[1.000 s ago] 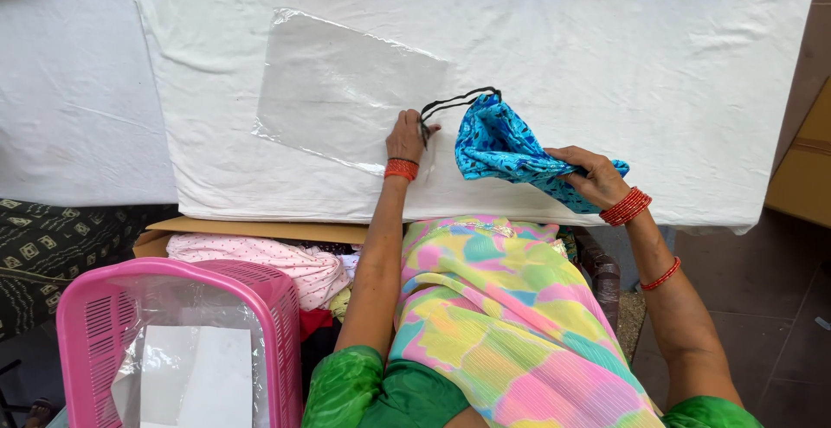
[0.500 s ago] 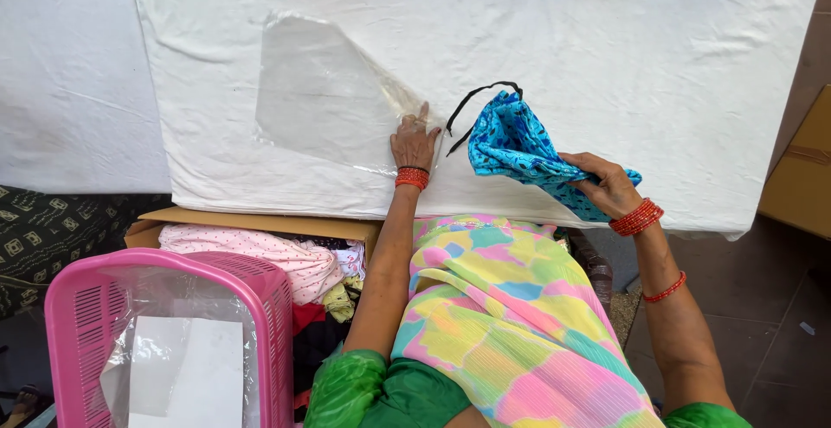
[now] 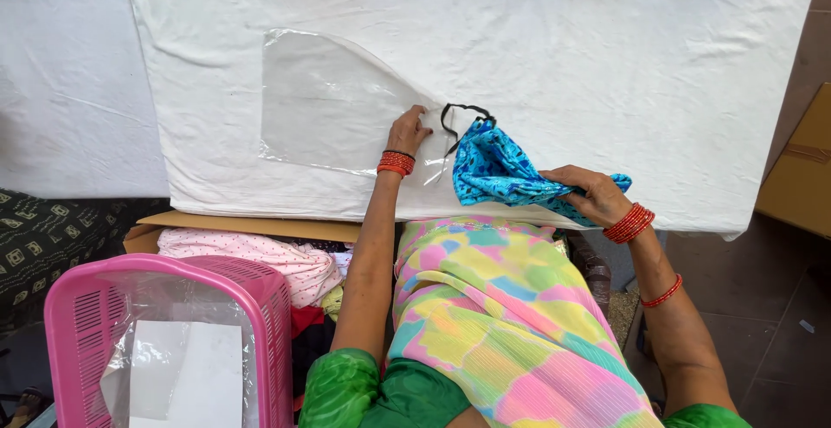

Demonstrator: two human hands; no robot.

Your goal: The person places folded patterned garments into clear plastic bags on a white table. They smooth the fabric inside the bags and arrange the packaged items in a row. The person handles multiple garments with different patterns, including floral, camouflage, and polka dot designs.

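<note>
Nearest the viewer, a pink plastic basket (image 3: 173,341) lined with clear film sits at the lower left, beside an open cardboard box (image 3: 251,225) of folded clothes. Beyond it, at the desk's near edge, the right hand (image 3: 595,193) has its grip clamped on a bunched blue patterned cloth (image 3: 502,173) with a black cord. Just left, the left hand (image 3: 409,132) pinches the edge of a clear plastic bag (image 3: 333,108) lying on the white-sheeted desk (image 3: 606,56).

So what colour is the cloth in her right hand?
Bright blue cloth with a darker blue print, black cord on top; head view.
</note>
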